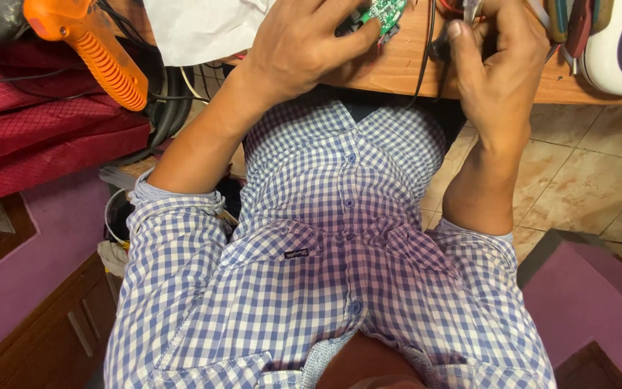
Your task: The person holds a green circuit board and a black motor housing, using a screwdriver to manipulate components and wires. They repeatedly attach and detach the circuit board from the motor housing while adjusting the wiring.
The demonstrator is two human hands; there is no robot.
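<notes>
Small dark label (296, 253) on shirt (340, 288)

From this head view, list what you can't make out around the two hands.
- Green circuit board: cut off by the top edge, and the left hand covers part of it.
- Thing in the right hand: mostly hidden by its fingers and cut off by the top edge; kind unclear.
- Black cables: where they lead is out of frame.
- Wooden table: only its near edge shows.
</notes>
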